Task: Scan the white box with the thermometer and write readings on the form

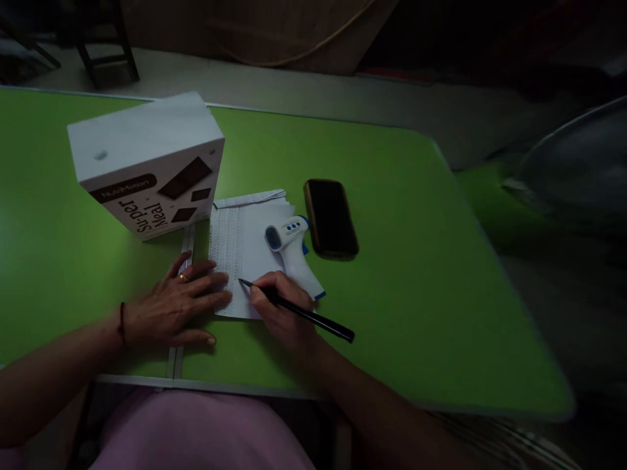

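A black pen point(313, 316) is gripped in my right hand point(287, 313), its tip at a sheet of paper point(255, 238). Rows of small handwriting cover the paper's left part; its right part is blank. My left hand point(183, 303) lies flat with fingers spread, fingertips at the paper's lower left edge and the palm on the table. A white and blue infrared thermometer point(296, 254) rests over the paper's right side, just beyond my right hand. Near the thermometer's head lies a dark smartphone point(331, 217) in a brownish case.
A white box point(147, 153) printed "NutriMotion Su-per Meal" stands at the left, behind my left hand. The green folding table point(416, 294) has a pale rim and a seam near my left hand. Past the far edge stands a dark chair point(105, 49).
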`<state>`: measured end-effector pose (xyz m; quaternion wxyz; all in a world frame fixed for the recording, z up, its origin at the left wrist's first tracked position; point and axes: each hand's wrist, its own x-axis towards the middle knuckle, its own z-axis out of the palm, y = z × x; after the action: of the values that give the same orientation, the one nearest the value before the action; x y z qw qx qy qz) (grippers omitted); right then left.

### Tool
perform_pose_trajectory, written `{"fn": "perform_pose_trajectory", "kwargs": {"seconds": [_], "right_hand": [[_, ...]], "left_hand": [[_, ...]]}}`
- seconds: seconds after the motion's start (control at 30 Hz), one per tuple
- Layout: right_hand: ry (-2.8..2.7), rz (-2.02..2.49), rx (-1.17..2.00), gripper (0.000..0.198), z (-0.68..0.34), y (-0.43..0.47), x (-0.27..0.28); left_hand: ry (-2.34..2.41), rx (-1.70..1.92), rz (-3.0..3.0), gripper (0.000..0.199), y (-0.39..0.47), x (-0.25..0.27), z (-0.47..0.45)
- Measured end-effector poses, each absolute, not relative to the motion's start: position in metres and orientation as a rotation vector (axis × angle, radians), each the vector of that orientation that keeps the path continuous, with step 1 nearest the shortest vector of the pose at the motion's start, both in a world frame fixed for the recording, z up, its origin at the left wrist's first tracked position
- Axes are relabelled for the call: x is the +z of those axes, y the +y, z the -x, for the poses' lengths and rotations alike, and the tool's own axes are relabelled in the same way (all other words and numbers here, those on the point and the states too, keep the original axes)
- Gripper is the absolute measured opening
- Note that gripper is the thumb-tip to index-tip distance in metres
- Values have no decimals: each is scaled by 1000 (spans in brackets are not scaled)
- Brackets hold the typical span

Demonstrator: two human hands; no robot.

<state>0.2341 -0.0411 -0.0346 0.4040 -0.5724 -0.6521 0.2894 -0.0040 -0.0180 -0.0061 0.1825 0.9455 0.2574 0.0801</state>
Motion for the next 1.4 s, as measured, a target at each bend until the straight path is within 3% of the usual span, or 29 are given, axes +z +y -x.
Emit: {"fn": "perform_pose_trajectory", "kwargs": {"seconds": [1.4], "right_hand": [[-1603,1458,660,14,-235,-36,-32]], "left_hand": [[748,152,-2639,62,-17,-4,4]]}}
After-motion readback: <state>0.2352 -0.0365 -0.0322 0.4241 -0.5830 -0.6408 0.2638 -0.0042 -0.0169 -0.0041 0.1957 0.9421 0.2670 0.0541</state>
